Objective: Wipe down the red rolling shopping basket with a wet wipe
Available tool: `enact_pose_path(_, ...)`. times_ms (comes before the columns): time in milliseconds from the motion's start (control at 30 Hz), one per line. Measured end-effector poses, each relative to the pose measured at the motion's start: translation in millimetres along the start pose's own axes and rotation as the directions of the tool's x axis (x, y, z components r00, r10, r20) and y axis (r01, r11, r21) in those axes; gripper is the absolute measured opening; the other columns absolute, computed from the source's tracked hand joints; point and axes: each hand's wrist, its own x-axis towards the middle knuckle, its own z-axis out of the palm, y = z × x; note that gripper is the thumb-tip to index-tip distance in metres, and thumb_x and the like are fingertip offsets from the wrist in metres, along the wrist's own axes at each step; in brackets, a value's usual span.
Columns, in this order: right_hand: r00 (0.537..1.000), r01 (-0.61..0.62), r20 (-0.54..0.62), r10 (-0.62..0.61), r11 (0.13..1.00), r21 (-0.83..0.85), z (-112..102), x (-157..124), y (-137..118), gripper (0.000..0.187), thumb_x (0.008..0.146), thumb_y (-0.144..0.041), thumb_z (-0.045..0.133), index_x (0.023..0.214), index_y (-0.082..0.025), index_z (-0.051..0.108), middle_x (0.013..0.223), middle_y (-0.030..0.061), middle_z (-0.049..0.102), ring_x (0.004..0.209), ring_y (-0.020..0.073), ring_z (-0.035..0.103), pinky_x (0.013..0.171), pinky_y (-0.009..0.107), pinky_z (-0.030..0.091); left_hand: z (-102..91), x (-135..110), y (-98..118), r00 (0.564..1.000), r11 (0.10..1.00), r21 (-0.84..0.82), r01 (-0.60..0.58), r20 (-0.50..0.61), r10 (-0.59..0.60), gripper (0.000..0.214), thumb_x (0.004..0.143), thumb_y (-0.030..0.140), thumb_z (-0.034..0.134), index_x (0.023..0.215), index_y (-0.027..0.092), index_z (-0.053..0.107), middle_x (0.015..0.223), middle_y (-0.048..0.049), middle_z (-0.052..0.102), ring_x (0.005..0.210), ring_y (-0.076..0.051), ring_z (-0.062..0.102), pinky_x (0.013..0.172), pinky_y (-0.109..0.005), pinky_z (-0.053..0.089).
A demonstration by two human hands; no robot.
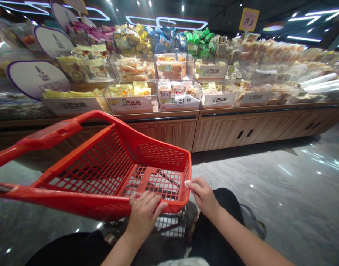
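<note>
A red plastic shopping basket (108,170) on a wheeled cart fills the lower left, with nothing inside it. My left hand (143,214) grips the basket's near rim, fingers curled over the edge. My right hand (202,194) touches the rim's right corner and pinches a small white thing, perhaps a cloth or tissue, against it. Dark trousers show below both arms.
A wooden display counter (227,129) runs across the view, stacked with clear bins of packaged cakes and snacks (177,92). A yellow price sign (249,19) hangs at the upper right. Round white signs (36,77) stand at left. Shiny grey floor (283,184) spreads right.
</note>
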Motion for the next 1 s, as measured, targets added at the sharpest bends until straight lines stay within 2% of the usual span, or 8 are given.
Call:
enact_pose_path(167,0.991,0.024,0.128,-0.033,0.997,0.076,-5,-19,-22,0.037,0.090,-0.009,0.046,0.122,-0.023,0.057,0.101,0.0084,0.061,0.092,0.0195,0.057,0.078,0.033,0.052,-5.0,-3,3,1.000,1.000,-0.023,-0.008,-0.019,0.008,0.017,0.087,0.033,0.054,0.078,0.023,0.064,0.072,0.0027,0.068,0.072,-0.014,0.059,0.079,-0.035,0.026)
enact_pose_path(333,1.000,0.010,-0.004,-0.011,1.000,-0.017,-6,1,3,0.029,0.090,-0.013,0.047,0.112,-0.023,0.064,0.093,0.0085,0.060,0.086,0.0203,0.057,0.073,0.035,0.053,-4.9,-7,4,1.000,0.999,-0.038,-0.016,-0.020,0.016,0.016,0.087,0.034,0.054,0.078,0.024,0.064,0.071,0.0037,0.068,0.071,-0.014,0.058,0.081,-0.035,0.026)
enact_pose_path(400,0.999,-0.006,-0.039,0.005,1.000,-0.022,-6,3,6,0.029,0.091,-0.013,0.047,0.112,-0.023,0.064,0.093,0.0083,0.060,0.087,0.0203,0.058,0.075,0.035,0.053,-4.8,-7,4,1.000,0.999,-0.040,-0.018,-0.014,0.018,0.016,0.087,0.033,0.054,0.078,0.024,0.064,0.071,0.0042,0.067,0.071,-0.013,0.058,0.081,-0.034,0.025)
enact_pose_path(600,0.990,0.020,0.134,-0.031,0.996,0.083,-10,-30,-31,0.040,0.091,-0.009,0.044,0.127,-0.025,0.054,0.101,0.0092,0.061,0.092,0.0192,0.059,0.077,0.033,0.054,-9.2,-7,8,0.999,0.997,-0.079,-0.022,-0.039,0.019,0.020,0.087,0.036,0.052,0.077,0.023,0.064,0.069,0.0040,0.067,0.070,-0.013,0.058,0.082,-0.033,0.026)
enact_pose_path(667,0.992,0.027,0.119,-0.036,0.997,0.077,-11,-30,-30,0.040,0.091,-0.010,0.045,0.127,-0.025,0.054,0.100,0.0088,0.061,0.090,0.0191,0.059,0.075,0.033,0.054,-9.1,-8,9,0.998,0.995,-0.102,-0.016,-0.054,0.010,0.020,0.088,0.036,0.051,0.077,0.023,0.064,0.070,0.0037,0.067,0.071,-0.013,0.058,0.082,-0.034,0.026)
enact_pose_path(833,0.998,-0.049,-0.046,0.049,0.999,-0.004,-11,-11,-7,0.033,0.091,-0.011,0.046,0.117,-0.025,0.061,0.095,0.0082,0.060,0.087,0.0197,0.059,0.074,0.035,0.054,-7.1,-13,8,0.999,0.994,-0.102,-0.026,-0.035,0.023,0.020,0.088,0.034,0.050,0.078,0.023,0.063,0.072,0.0034,0.067,0.071,-0.013,0.058,0.083,-0.035,0.028)
enact_pose_path(900,0.998,-0.044,-0.034,0.045,0.999,0.009,-9,-15,-12,0.034,0.091,-0.010,0.046,0.118,-0.025,0.060,0.097,0.0089,0.060,0.089,0.0202,0.059,0.075,0.036,0.054,-8.4,-14,7,0.999,0.993,-0.107,-0.039,-0.029,0.036,0.020,0.089,0.034,0.050,0.079,0.023,0.063,0.070,0.0035,0.066,0.069,-0.013,0.058,0.082,-0.034,0.028)
enact_pose_path(1000,0.997,0.009,0.070,-0.014,0.998,0.067,-8,-32,-34,0.040,0.090,-0.008,0.045,0.125,-0.025,0.055,0.102,0.0098,0.060,0.093,0.0204,0.059,0.077,0.035,0.055,-12.6,-18,6,0.999,0.991,-0.123,-0.050,-0.018,0.048,0.017,0.088,0.033,0.050,0.083,0.024,0.063,0.070,0.0039,0.067,0.070,-0.013,0.057,0.081,-0.034,0.028)
